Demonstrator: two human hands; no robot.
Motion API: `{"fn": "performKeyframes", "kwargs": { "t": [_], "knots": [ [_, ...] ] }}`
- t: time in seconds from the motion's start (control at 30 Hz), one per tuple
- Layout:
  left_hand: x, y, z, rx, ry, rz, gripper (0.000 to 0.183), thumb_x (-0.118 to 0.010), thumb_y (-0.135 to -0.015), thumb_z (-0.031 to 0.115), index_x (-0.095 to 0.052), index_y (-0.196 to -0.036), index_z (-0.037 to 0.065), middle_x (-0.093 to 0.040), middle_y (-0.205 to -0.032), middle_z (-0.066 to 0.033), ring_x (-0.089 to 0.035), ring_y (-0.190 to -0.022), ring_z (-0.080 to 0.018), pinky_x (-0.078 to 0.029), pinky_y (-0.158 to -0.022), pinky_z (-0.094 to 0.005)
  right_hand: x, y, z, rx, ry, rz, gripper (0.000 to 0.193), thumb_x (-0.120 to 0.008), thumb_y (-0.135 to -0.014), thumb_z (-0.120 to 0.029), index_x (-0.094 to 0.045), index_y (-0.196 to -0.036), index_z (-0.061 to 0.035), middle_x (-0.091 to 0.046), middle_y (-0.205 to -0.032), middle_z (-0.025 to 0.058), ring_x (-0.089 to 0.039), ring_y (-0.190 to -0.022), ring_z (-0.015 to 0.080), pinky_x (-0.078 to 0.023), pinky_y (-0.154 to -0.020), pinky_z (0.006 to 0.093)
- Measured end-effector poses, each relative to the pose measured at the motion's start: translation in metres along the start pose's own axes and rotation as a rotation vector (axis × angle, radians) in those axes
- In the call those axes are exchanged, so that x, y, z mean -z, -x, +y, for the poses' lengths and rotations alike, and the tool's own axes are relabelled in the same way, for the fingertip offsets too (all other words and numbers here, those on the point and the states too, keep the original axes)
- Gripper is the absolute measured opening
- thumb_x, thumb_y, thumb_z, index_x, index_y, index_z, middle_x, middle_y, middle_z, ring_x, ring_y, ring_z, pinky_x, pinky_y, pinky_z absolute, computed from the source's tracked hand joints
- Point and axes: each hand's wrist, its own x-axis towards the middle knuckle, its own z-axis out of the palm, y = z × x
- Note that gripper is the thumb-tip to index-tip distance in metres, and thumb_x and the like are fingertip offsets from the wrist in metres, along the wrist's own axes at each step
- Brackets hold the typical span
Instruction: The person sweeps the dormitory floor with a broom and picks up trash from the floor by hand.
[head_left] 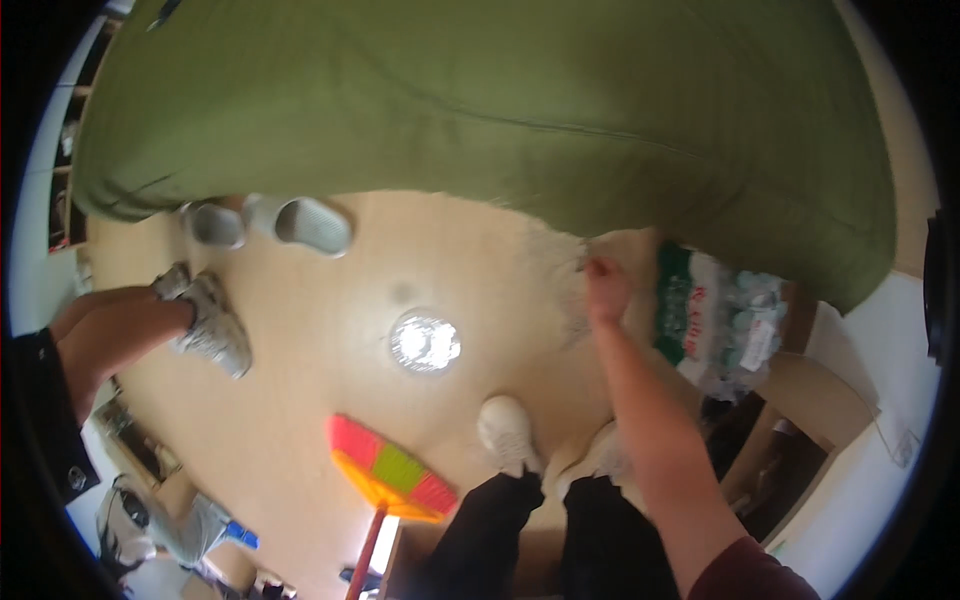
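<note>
My right hand reaches down and forward, close to the lower edge of the green cloth that spreads across the far side. Its fingers are closed, and what they hold is too blurred to name. Just left of the fingers, a faint greyish, see-through patch shows over the floor; I cannot tell what it is. To the right of the hand stands a plastic-wrapped pack of bottles with green and white print. My left hand is out of the picture.
A broom with red, green and orange parts lies near my shoes. Grey slippers sit at the cloth's edge. Another person's leg and sneaker are at left. A wooden cabinet stands at right; light glares on the floor.
</note>
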Motion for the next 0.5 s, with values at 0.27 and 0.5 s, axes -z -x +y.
{"fn": "performKeyframes", "kwargs": {
  "t": [0.27, 0.5],
  "knots": [
    [0.011, 0.013, -0.002, 0.001, 0.039, -0.018, 0.039, -0.042, -0.088, 0.003, -0.035, -0.126, 0.002, -0.051, -0.078, -0.0058, -0.036, -0.041, -0.0052, -0.028, -0.031, -0.0155, -0.026, 0.095, 0.000, -0.138, -0.156, -0.522, 0.015, -0.063, -0.072, -0.019, -0.062, -0.076, -0.0042, -0.057, -0.061, 0.0055, -0.057, -0.060, 0.0207, -0.046, -0.061, 0.0334],
    [0.019, 0.016, -0.002, 0.005, 0.064, -0.027, 0.039, -0.042, -0.087, 0.003, -0.035, -0.126, 0.002, -0.051, -0.078, -0.0057, -0.036, -0.040, -0.0051, -0.028, -0.031, -0.0154, -0.059, 0.197, -0.080, 0.485, 0.159, -0.568, 0.023, -0.060, -0.076, -0.027, -0.061, -0.091, -0.0091, -0.059, -0.082, 0.0068, -0.056, -0.083, 0.0257, -0.046, -0.071, 0.0358]
  ]
}}
